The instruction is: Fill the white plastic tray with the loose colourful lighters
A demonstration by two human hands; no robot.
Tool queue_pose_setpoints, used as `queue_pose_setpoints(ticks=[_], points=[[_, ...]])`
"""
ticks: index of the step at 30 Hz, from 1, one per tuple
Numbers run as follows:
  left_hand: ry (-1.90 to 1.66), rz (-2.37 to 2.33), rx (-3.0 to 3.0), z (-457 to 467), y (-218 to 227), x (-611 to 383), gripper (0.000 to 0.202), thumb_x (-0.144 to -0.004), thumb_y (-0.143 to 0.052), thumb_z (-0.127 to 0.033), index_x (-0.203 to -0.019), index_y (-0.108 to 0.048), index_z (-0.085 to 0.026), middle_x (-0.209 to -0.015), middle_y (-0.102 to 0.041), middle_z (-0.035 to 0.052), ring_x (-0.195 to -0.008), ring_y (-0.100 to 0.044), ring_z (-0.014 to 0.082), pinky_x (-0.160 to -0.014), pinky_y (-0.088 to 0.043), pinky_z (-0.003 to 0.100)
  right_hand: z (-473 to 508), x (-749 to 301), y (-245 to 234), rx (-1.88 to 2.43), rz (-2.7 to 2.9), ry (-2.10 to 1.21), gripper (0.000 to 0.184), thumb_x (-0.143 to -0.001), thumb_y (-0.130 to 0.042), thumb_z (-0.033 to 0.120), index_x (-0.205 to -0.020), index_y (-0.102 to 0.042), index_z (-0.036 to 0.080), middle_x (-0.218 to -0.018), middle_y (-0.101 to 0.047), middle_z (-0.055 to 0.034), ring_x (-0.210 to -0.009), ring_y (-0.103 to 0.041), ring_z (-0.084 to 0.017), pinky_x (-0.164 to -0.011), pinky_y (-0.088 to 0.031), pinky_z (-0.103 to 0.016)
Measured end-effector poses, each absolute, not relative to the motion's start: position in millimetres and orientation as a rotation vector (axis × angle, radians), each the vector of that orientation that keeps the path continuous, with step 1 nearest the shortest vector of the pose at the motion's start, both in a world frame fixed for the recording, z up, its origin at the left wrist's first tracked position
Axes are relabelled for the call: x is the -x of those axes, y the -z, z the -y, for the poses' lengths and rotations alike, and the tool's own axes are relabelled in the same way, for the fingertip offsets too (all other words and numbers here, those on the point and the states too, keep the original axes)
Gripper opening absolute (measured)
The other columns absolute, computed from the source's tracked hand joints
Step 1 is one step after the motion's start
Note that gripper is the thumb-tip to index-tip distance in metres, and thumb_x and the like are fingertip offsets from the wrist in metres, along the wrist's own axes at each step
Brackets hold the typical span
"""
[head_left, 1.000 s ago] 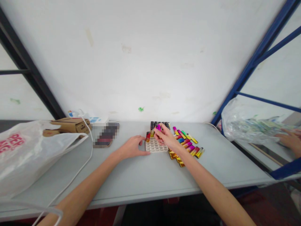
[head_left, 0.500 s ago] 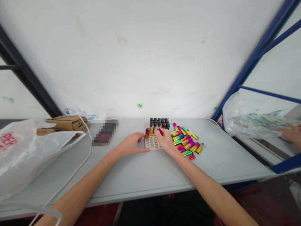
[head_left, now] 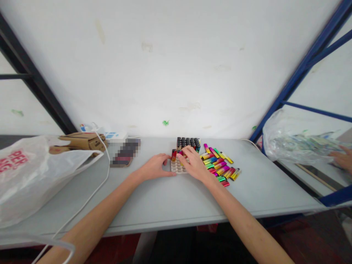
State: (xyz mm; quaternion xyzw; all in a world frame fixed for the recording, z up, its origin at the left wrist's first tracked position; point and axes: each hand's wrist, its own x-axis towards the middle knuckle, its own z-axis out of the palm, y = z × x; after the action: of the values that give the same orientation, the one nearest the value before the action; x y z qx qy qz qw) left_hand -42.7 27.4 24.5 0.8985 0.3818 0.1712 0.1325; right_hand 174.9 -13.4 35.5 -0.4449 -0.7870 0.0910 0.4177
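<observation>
My left hand [head_left: 156, 167] curves round the left side of a pale tray [head_left: 176, 169] with rows of round holes. Its thumb lies along the near left corner, its bent fingers by the far left one. A red lighter [head_left: 173, 155] stands upright at the tray's left side. In my right hand [head_left: 194, 164], thumb and fingers pinch a lighter [head_left: 180, 152] with a reddish top, upright over the tray beside the red one; whether it sits in a hole is hidden. Behind stand packed rows of black-topped lighters [head_left: 188, 140], partly covered by my right hand.
Loose shiny coloured lighters [head_left: 220, 167] lie right of the tray. Leftward are a blurred-out phone [head_left: 125, 154], a white cable [head_left: 106, 172], a cardboard box [head_left: 85, 142] and a white plastic bag [head_left: 41, 176]. Beyond the blue frame [head_left: 295, 77], another person's hand [head_left: 342, 157] touches a clear bag [head_left: 291, 141].
My right hand has moved left with the lighter, from the middle of the tray to beside the standing red one. My left hand stays at the tray. The view has shifted slightly.
</observation>
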Motion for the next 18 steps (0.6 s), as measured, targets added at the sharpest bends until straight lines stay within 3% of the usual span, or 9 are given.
queue_pose_setpoints(ticks=[6, 18], points=[[-0.465, -1.114, -2.613, -27, -28, 41, 0.064, -0.071, -0.072, -0.072, -0.101, -0.067, -0.016, -0.085, -0.064, 0.0041, -0.075, -0.06, 0.0223, -0.071, -0.044, 0.032, 9, -182, -33, 1.187, 1.995, -0.245, 0.034, -0.105, -0.046, 0.046, -0.081, -0.053, 0.022, -0.075, -0.062, -0.0014, -0.068, -0.056, -0.017, -0.066, -0.04, -0.029], [-0.478, -1.085, -2.617, -24, -29, 41, 0.059, -0.074, -0.07, -0.069, -0.1, -0.065, -0.017, -0.086, -0.062, 0.0039, -0.078, -0.059, 0.0223, -0.071, -0.043, 0.031, 0, -182, -25, 1.097, 2.241, -0.12, 0.027, -0.107, -0.045, 0.04, -0.099, -0.059, 0.018, -0.098, -0.069, -0.0092, -0.09, -0.064, -0.021, -0.081, -0.047, -0.031]])
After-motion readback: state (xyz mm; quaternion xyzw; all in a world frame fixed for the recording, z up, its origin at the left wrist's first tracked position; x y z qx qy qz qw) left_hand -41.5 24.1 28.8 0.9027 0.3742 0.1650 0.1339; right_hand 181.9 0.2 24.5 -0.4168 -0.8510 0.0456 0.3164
